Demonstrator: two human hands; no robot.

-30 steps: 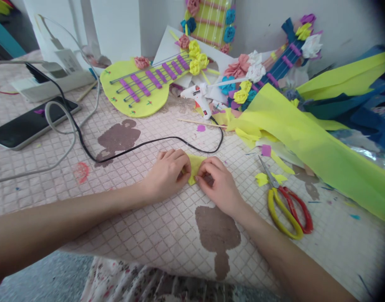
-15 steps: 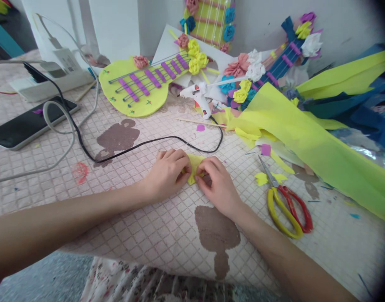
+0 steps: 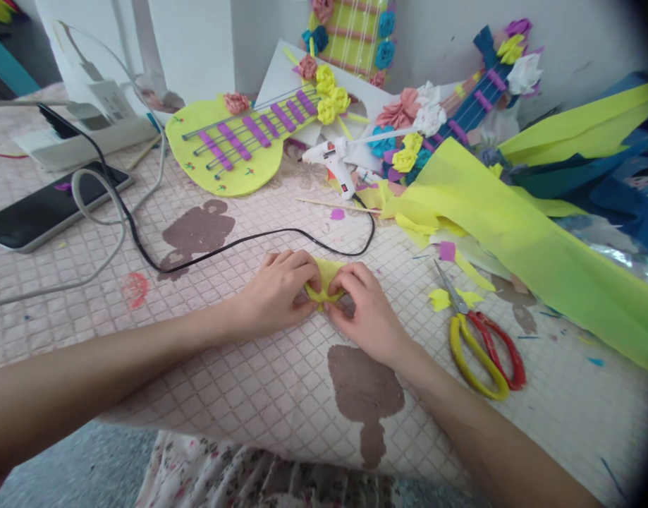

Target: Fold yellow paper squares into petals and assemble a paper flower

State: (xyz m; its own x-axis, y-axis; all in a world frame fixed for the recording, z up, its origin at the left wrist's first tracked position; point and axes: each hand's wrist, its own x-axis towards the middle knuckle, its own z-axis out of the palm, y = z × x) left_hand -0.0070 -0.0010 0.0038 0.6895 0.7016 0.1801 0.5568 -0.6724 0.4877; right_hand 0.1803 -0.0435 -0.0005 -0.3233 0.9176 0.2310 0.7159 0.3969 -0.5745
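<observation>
A small yellow paper piece [image 3: 324, 281] lies folded on the pink quilted cloth [image 3: 239, 395] near the front edge. My left hand [image 3: 278, 289] pinches its left side with curled fingers. On the other side, my right hand [image 3: 367, 310] grips it, fingertips pressed on the fold. Most of the piece is hidden between the two hands.
Red and yellow scissors [image 3: 479, 335] lie right of my hands. A black cable [image 3: 239, 243] curves just behind them. Further back are a white glue gun [image 3: 334, 161], a yellow paper guitar [image 3: 239, 144], big yellow paper sheets [image 3: 524, 233], and a phone [image 3: 49, 204] at left.
The yellow piece has been folded tighter; its lower corner has drawn up between my fingers. My hands have closed slightly toward each other.
</observation>
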